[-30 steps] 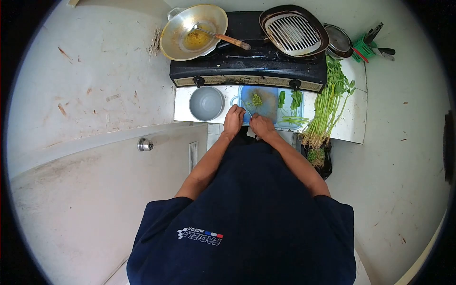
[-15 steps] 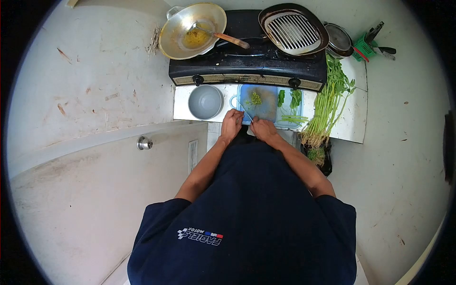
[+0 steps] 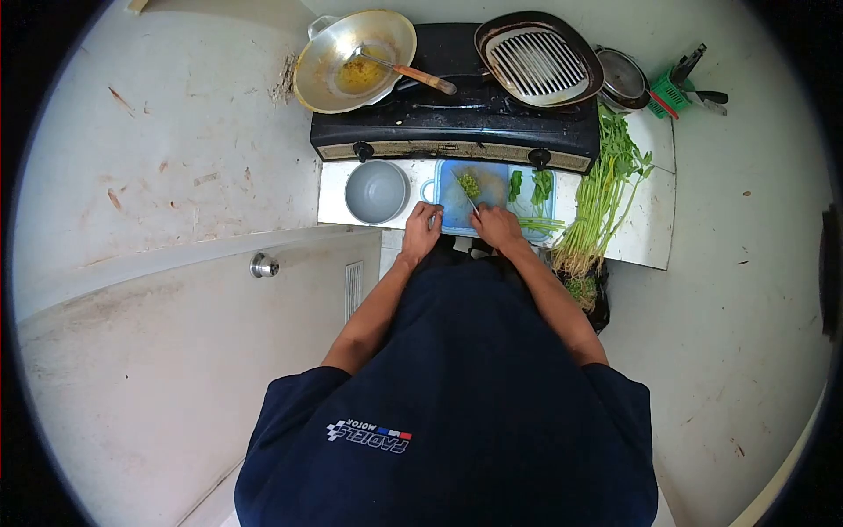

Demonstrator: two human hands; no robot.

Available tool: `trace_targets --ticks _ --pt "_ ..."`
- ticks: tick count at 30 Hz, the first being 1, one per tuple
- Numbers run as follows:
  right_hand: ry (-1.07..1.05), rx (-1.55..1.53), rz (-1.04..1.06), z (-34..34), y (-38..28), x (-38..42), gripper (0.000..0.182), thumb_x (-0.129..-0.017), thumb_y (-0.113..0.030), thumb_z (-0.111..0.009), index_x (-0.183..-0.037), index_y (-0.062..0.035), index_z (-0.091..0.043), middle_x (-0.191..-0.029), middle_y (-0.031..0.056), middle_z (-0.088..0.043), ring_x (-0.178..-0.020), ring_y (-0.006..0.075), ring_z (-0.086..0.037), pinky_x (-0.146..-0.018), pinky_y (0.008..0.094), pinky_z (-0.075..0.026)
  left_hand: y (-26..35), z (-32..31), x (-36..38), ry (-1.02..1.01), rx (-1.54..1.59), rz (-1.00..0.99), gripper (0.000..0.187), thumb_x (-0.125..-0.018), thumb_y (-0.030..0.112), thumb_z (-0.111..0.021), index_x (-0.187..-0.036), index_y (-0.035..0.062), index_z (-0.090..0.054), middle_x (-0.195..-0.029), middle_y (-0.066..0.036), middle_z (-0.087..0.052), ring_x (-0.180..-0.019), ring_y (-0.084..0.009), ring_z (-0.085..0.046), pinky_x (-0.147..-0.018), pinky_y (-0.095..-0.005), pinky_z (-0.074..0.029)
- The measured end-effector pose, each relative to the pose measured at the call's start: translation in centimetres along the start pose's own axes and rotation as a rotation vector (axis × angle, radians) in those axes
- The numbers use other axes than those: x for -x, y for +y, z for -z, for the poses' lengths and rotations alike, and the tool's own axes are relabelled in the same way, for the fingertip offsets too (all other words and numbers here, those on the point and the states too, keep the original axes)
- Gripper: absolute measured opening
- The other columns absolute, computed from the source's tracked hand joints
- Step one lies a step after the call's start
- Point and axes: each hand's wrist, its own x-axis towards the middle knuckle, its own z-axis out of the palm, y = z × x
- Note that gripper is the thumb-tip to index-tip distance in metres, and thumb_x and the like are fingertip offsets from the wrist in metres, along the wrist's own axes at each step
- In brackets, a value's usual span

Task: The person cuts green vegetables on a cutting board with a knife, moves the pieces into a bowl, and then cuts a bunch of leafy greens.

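Note:
My right hand [image 3: 498, 228] is closed round a knife [image 3: 473, 207], whose blade points forward and left over the blue cutting board [image 3: 452, 220]. Beside the blade lies a small heap of chopped greens [image 3: 469, 185]. At the board's front left edge, just below its loop handle, my left hand [image 3: 422, 232] has its fingers curled against the rim. Leafy pieces [image 3: 515, 184] and a short bundle of cut stems [image 3: 541, 224] lie on the right part of the board.
A grey bowl [image 3: 377, 191] stands left of the board. Behind is a black stove [image 3: 457, 123] with a wok [image 3: 316, 75], a spatula [image 3: 425, 78] and a grill pan [image 3: 486, 35]. Long-stemmed greens [image 3: 601, 198] hang over the counter's front edge. A green basket [image 3: 669, 95] holds utensils.
The knife has swung over to the chopped greens, its blade now pointing more steeply away from me. My left hand has shifted slightly left, away from the blade.

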Motion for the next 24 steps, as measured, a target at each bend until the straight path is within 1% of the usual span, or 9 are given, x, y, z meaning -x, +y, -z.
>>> trace_targets --ticks 3,5,8,9,12,15,18,19,24 --pt "0.003 -0.017 -0.011 0.7 0.3 0.1 0.039 -0.098 -0.039 -0.062 -0.102 -0.0006 -0.068 -0.086 0.0239 -0.073 -0.082 0.043 -0.073 -0.076 0.0519 -0.058 1.1 0.1 -0.7 0.032 0.044 -0.069 0.029 -0.095 0.003 -0.065 -0.124 0.0026 -0.068 -0.096 -0.016 -0.066 -0.081 -0.0286 -0.067 -0.075 -0.0377 -0.055" --pt "-0.019 -0.041 -0.011 1.3 0.5 0.2 0.041 -0.096 -0.041 -0.065 -0.104 -0.0007 -0.067 -0.085 0.0237 -0.073 -0.083 0.0433 -0.073 -0.076 0.0519 -0.058 2.2 0.2 -1.1 -0.01 0.093 -0.02 0.038 -0.095 0.003 -0.065 -0.133 0.0053 -0.063 -0.097 -0.016 -0.066 -0.08 -0.0268 -0.067 -0.075 -0.0364 -0.055" --pt "0.086 -0.037 -0.021 1.8 0.8 0.5 0.041 -0.093 -0.042 -0.069 -0.095 -0.0011 -0.066 -0.079 0.0236 -0.072 -0.079 0.0434 -0.072 -0.074 0.0522 -0.057 4.0 0.1 -1.8 -0.116 0.139 0.011 0.048 -0.095 0.002 -0.066 -0.141 0.0084 -0.058 -0.097 -0.016 -0.067 -0.078 -0.0244 -0.066 -0.074 -0.0347 -0.054" --pt "0.08 -0.049 -0.028 2.1 1.0 0.4 0.042 -0.092 -0.042 -0.071 -0.095 -0.0011 -0.066 -0.08 0.0234 -0.072 -0.079 0.0431 -0.072 -0.074 0.0521 -0.057 4.6 0.2 -2.0 -0.16 0.146 0.015 0.051 -0.094 0.002 -0.066 -0.144 0.0093 -0.056 -0.097 -0.016 -0.067 -0.077 -0.0236 -0.066 -0.073 -0.0342 -0.054" --pt "0.077 -0.073 -0.047 2.1 1.6 0.7 0.042 -0.089 -0.041 -0.075 -0.095 -0.0009 -0.064 -0.082 0.0229 -0.073 -0.08 0.0422 -0.073 -0.073 0.0516 -0.057 5.9 0.5 -2.7 -0.322 0.097 -0.084 0.052 -0.095 0.006 -0.065 -0.146 0.0094 -0.055 -0.095 -0.016 -0.067 -0.078 -0.0271 -0.066 -0.076 -0.0381 -0.055" --pt "0.102 -0.067 -0.058 2.4 1.9 1.1 0.043 -0.087 -0.04 -0.077 -0.098 -0.0009 -0.062 -0.083 0.0228 -0.073 -0.081 0.0418 -0.073 -0.072 0.0512 -0.057 5.4 0.1 -3.6 -0.414 -0.063 -0.21 0.055 -0.096 0.009 -0.064 -0.149 0.013 -0.053 -0.099 -0.019 -0.068 -0.083 -0.034 -0.068 -0.078 -0.0426 -0.056" --pt "0.09 -0.062 -0.087 3.1 1.6 1.8 0.044 -0.086 -0.04 -0.078 -0.1 -0.0012 -0.061 -0.082 0.0228 -0.073 -0.081 0.0416 -0.073 -0.072 0.051 -0.057 4.9 0.0 -4.5 -0.45 -0.149 -0.231 0.055 -0.095 0.012 -0.062 -0.149 0.0151 -0.053 -0.102 -0.021 -0.068 -0.088 -0.0392 -0.068 -0.081 -0.0471 -0.055" --pt "0.088 -0.052 -0.091 3.1 1.7 2.0 0.045 -0.086 -0.04 -0.078 -0.1 -0.0012 -0.06 -0.082 0.0229 -0.073 -0.081 0.0417 -0.073 -0.072 0.0509 -0.057 4.8 0.1 -4.8 -0.461 -0.174 -0.228 0.058 -0.093 0.01 -0.061 -0.15 0.0174 -0.054 -0.101 -0.021 -0.068 -0.089 -0.0387 -0.068 -0.082 -0.0477 -0.055" --pt "0.096 -0.038 -0.085 3.2 2.6 3.0 0.045 -0.085 -0.04 -0.079 -0.097 -0.0014 -0.059 -0.078 0.0229 -0.071 -0.078 0.0428 -0.072 -0.07 0.0517 -0.057 3.3 0.3 -6.5 -0.499 -0.165 -0.218 0.064 -0.089 0.006 -0.06 -0.152 0.0191 -0.051 -0.099 -0.02 -0.069 -0.087 -0.0383 -0.068 -0.081 -0.0478 -0.055"
